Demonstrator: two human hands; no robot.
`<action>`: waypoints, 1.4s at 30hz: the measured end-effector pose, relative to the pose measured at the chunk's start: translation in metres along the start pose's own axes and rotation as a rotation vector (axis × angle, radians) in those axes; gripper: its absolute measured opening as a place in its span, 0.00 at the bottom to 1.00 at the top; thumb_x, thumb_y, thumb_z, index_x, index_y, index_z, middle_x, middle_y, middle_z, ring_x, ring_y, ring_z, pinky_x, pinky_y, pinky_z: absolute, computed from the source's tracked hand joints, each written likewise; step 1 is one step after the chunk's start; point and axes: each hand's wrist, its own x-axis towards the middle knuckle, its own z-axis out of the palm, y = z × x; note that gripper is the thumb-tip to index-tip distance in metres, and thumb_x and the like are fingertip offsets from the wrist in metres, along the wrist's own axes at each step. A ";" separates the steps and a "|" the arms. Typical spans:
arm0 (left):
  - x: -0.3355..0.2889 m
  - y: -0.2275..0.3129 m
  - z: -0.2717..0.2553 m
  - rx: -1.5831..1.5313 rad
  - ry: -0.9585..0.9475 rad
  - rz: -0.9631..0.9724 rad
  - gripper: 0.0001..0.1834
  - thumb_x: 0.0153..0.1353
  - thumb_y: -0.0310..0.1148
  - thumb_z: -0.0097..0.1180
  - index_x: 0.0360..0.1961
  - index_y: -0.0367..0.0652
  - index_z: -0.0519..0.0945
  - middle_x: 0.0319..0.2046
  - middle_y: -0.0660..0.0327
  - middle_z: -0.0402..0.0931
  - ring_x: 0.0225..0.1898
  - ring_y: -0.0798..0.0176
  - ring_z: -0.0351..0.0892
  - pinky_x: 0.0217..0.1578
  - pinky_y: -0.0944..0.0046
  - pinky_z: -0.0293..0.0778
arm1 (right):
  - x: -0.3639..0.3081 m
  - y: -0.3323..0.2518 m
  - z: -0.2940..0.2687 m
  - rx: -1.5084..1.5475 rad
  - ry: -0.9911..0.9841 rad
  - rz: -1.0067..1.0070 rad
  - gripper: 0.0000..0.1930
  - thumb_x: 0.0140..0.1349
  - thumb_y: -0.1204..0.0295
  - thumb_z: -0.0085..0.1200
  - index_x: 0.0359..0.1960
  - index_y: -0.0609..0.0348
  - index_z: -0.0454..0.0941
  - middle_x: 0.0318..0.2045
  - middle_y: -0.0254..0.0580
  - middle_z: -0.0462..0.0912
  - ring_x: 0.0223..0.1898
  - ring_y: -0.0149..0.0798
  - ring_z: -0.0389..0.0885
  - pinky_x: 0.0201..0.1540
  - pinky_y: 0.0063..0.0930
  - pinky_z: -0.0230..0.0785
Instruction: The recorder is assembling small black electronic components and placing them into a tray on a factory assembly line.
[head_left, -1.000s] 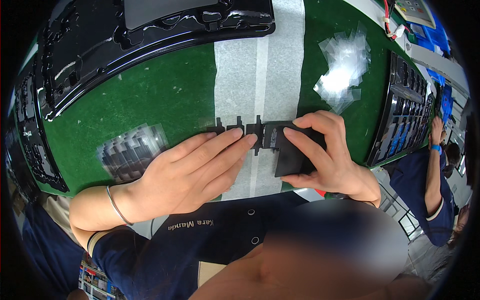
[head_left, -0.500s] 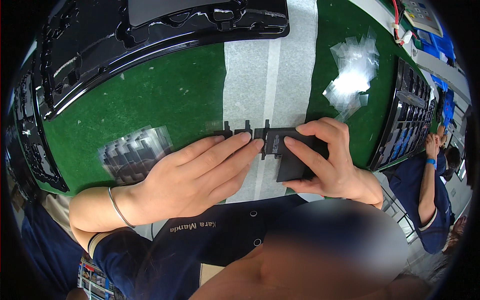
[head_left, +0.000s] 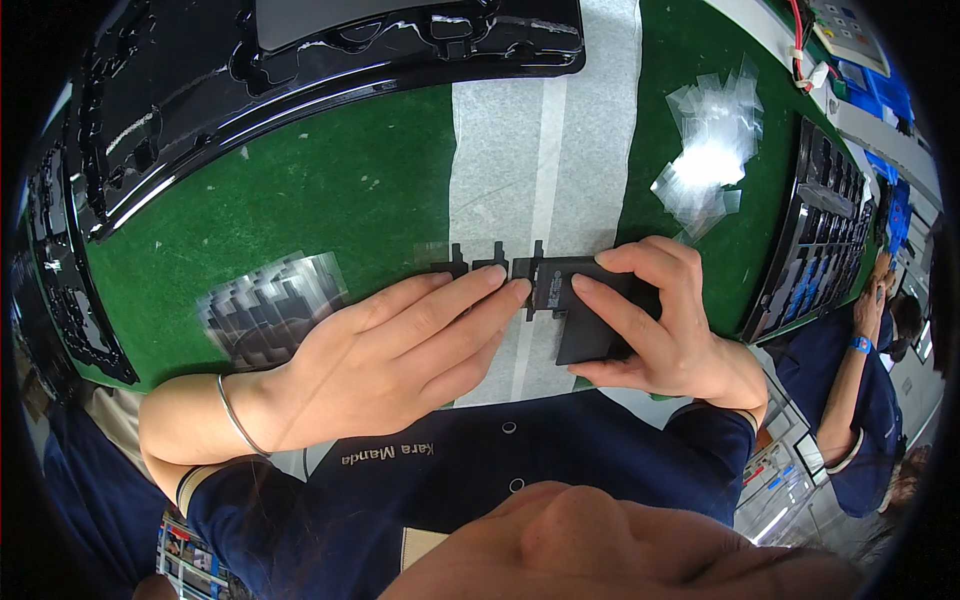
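Observation:
In my right hand is a flat black battery, rectangular with small pale print, gripped at its edges between thumb and fingers; the index fingertip rests on its face. My left hand lies palm down with its fingers stretched out. Its fingertips press on a row of thin black die-cut stickers on clear film. One narrow black piece overlaps the battery's left end, beside my left fingertips. The left palm hides part of the film.
A pale paper strip crosses the green mat. Stacked films with dark shapes lie left, loose clear films at right. Large black trays stand at the back, left and right. A co-worker's arm shows far right.
Both hands and the battery hold nearly the same place; the whole view has shifted slightly. The co-worker's arm at far right has moved a little.

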 end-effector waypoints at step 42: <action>-0.002 0.000 0.002 -0.006 0.041 0.007 0.21 0.44 0.38 0.53 0.38 0.36 0.75 0.49 0.54 0.70 0.52 0.54 0.68 0.46 0.62 0.68 | 0.000 -0.004 -0.002 -0.012 -0.049 0.019 0.32 0.32 0.64 0.64 0.45 0.60 0.74 0.46 0.48 0.66 0.45 0.49 0.63 0.46 0.38 0.61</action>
